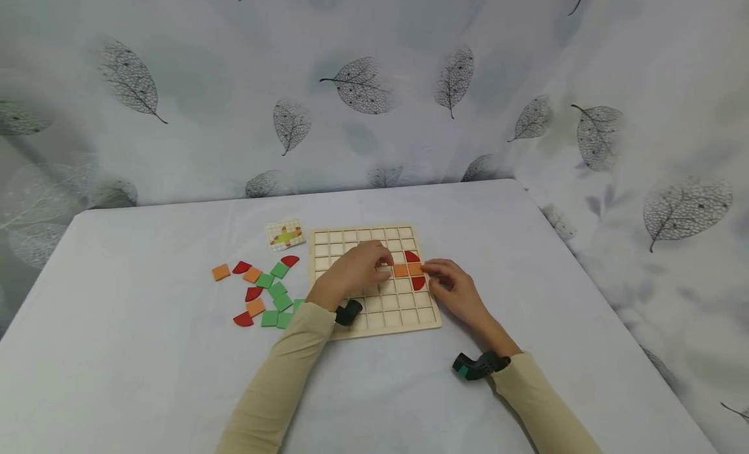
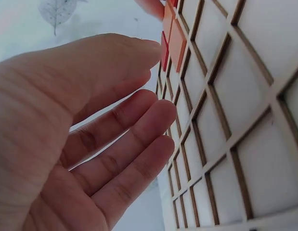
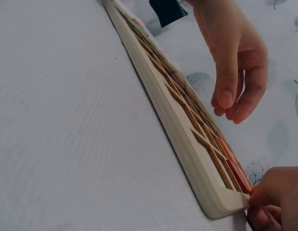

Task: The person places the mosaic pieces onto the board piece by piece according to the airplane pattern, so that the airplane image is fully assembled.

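Note:
A wooden grid board (image 1: 404,319) lies on the white table. Toward its right side sit two orange square tiles (image 1: 400,270), a red quarter-circle tile (image 1: 412,256) above them and another red quarter-circle tile (image 1: 418,283) below. Over the board's middle hovers my left hand (image 1: 358,270), just left of the orange tiles; the left wrist view shows its fingers (image 2: 134,154) loosely bent, holding nothing. At the board's right edge is my right hand (image 1: 456,291), its fingertips touching the rim beside the outer orange tile. Nothing shows in its grasp.
Left of the board lie loose tiles: several green squares (image 1: 270,318), orange squares (image 1: 221,272) and red quarter-circles (image 1: 243,319). A small pattern card (image 1: 285,235) with a coloured figure lies behind them. Leaf-printed cloth (image 1: 374,116) hangs behind the table (image 1: 146,350).

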A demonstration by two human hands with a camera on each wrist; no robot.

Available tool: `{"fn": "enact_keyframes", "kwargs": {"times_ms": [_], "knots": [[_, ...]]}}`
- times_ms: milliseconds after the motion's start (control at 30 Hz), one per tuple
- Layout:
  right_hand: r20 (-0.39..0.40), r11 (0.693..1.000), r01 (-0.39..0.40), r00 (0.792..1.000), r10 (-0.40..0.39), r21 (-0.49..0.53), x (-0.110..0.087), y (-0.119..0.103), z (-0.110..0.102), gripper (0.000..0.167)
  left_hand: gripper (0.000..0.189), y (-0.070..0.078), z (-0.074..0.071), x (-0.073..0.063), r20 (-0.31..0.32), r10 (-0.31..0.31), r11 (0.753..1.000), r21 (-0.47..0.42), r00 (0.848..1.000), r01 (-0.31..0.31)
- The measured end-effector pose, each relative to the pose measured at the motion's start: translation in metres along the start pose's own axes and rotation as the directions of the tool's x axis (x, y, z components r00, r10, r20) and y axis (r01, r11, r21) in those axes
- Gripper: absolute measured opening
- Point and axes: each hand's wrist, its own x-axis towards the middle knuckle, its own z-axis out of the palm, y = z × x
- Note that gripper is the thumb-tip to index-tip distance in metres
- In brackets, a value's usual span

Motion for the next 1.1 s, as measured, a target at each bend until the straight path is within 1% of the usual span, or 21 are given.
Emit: {"fn": "enact_keyframes", "kwargs": {"times_ms": [233,333,500,733,933,1100], "knots": [[0.013,1.000,-0.011,1.000,0.011,-0.017,0.000,-0.001,0.000,0.031,0.019,-0.004,-0.011,-0.013,-0.041,0.009,1.000,-0.012,0.999,-0.009],[0.012,0.999,-0.022,1.000,0.022,-0.025,0.001,-0.001,0.000,0.032,0.019,-0.007,-0.013,-0.018,-0.045,0.010,1.000,-0.010,0.999,-0.010],[0.017,0.999,-0.037,0.999,0.038,-0.031,0.001,-0.002,0.000,0.032,0.017,-0.014,-0.018,-0.027,-0.077,0.036,0.999,-0.001,0.996,-0.036],[0.008,0.999,-0.015,1.000,0.015,-0.028,-0.002,-0.001,-0.003,0.032,0.017,-0.022,-0.027,-0.040,-0.125,0.063,0.998,0.004,0.990,-0.064],[0.008,1.000,-0.003,1.000,0.003,-0.019,-0.001,-0.002,-0.002,0.031,0.014,-0.029,-0.033,-0.053,-0.168,0.049,0.999,-0.001,0.985,-0.049],[0.002,1.000,0.005,1.000,-0.005,-0.014,0.000,-0.001,0.000,0.031,0.015,-0.036,-0.036,-0.061,-0.174,0.028,0.999,-0.019,0.984,-0.032]]}}
